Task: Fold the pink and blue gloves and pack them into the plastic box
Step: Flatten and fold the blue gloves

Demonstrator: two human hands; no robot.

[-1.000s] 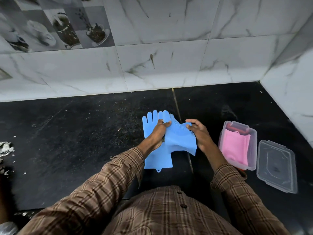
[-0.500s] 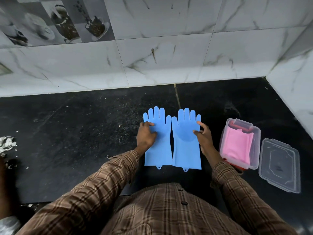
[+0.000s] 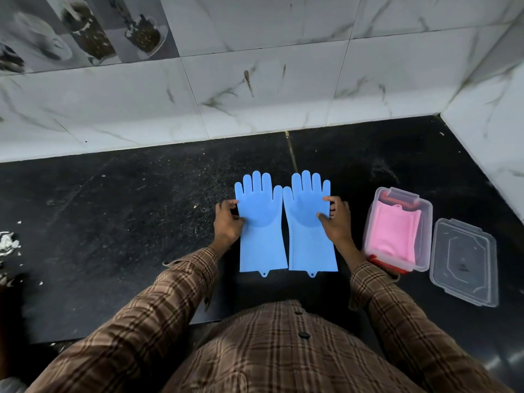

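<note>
Black speckled stone makes up the desk (image 3: 119, 228), backed by a wall of white marbled tiles (image 3: 255, 80) that turns a corner on the far right.

On the left of the pair, the left blue glove (image 3: 261, 231) lies flat with its fingers pointing far and its cuff near. The left hand (image 3: 226, 222) comes in from a brown checked sleeve (image 3: 158, 307) and takes this glove at its left edge, around palm level: the thumb lies on top of the rubber and the fingers curl at the edge, so the grip is clenched on the glove.

Just beside it, the two almost touching at the thumbs, lies the right blue glove (image 3: 310, 231), flat and pointing the same way. The right hand (image 3: 336, 222) mirrors the other: thumb on top of the glove, fingertips curled over its right edge, the grip pinching the rubber.

Right of that hand stands the plastic box (image 3: 425, 211), clear, open on top, with red clips at its near and far ends. Inside it lie the folded pink gloves (image 3: 397, 234), filling most of the box.

Furthest right, the clear lid (image 3: 465, 262) lies flat on the desk, close beside the box.
</note>
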